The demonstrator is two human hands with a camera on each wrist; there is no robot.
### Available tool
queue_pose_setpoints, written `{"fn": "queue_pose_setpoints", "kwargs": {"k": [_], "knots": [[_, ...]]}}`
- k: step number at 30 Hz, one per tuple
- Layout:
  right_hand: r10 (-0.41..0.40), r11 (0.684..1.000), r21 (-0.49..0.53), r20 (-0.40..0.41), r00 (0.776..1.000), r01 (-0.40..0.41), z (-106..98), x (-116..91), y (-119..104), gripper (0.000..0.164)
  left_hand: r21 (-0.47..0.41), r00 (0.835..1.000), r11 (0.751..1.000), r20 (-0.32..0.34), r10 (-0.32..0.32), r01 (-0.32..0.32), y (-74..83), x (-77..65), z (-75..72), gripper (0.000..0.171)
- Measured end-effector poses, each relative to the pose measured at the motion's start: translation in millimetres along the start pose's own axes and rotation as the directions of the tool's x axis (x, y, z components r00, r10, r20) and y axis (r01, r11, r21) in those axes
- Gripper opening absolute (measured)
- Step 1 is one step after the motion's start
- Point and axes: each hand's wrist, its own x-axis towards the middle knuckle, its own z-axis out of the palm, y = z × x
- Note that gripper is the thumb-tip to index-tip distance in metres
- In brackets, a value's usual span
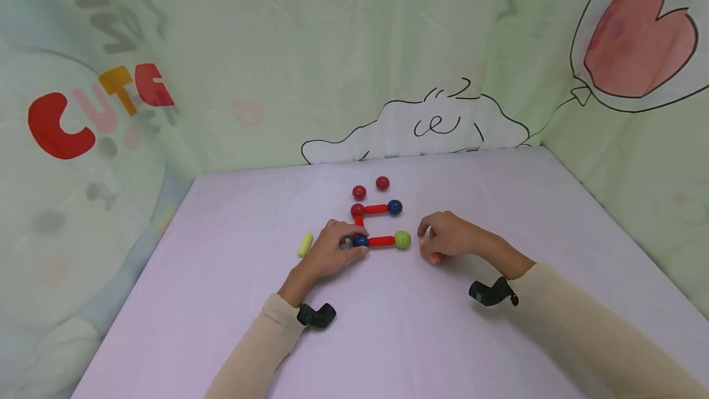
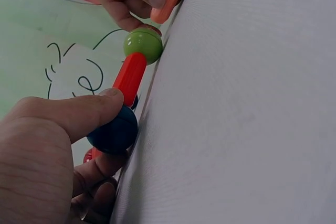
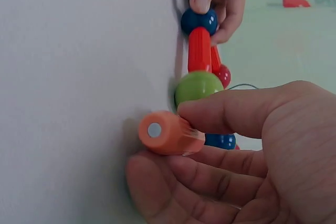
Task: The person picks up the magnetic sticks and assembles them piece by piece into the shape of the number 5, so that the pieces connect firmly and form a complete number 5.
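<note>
My left hand (image 1: 331,247) grips a dark blue ball (image 2: 113,132) between thumb and fingers. This ball is a corner of a flat linked shape on the table. From it a red rod (image 1: 381,241) runs right to a lime green ball (image 1: 402,239). Another red rod (image 1: 359,220) leads back to a red ball (image 1: 357,210), and a third rod (image 1: 376,209) ends at a second blue ball (image 1: 395,207). Right of the green ball, my right hand (image 1: 447,236) pinches an orange rod (image 3: 170,134); a silvery disc shows in its end.
Two loose red balls, a left one (image 1: 359,192) and a right one (image 1: 382,183), lie behind the linked shape. A yellow-green rod (image 1: 305,245) lies left of my left hand. The pale table (image 1: 232,214) meets printed cloth walls (image 1: 266,79) at the back and sides.
</note>
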Motion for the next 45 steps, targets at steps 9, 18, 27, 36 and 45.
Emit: {"fn": "queue_pose_setpoints", "kwargs": {"k": [9, 18, 27, 36, 45], "knots": [[-0.024, 0.998, 0.061, 0.015, 1.000, 0.023, 9.6, -4.5, -10.4, 0.062, 0.016, 1.000, 1.000, -0.001, 0.020, -0.020, -0.7, 1.4, -0.2, 0.029], [-0.011, 0.993, 0.119, 0.020, 1.000, 0.008, 16.4, -4.8, -19.4, 0.066, 0.008, 1.000, 1.000, 0.008, 0.020, -0.020, -1.1, 1.4, 0.0, 0.032], [0.040, 0.977, 0.208, -0.007, 0.999, -0.038, 27.5, 0.5, -26.3, 0.063, 0.019, 1.000, 1.000, 0.018, 0.003, -0.003, -0.2, 1.9, 0.9, 0.031], [0.067, 0.976, 0.211, -0.067, 0.995, -0.051, 30.3, 4.2, -26.6, 0.051, 0.015, 1.000, 1.000, 0.010, -0.001, 0.001, 1.3, 2.1, -1.0, 0.030], [0.036, 0.987, 0.162, -0.097, 0.995, -0.020, 31.0, 7.9, -28.3, 0.042, 0.010, 1.000, 1.000, 0.012, 0.007, -0.007, 0.6, 1.4, -0.8, 0.030]]}}
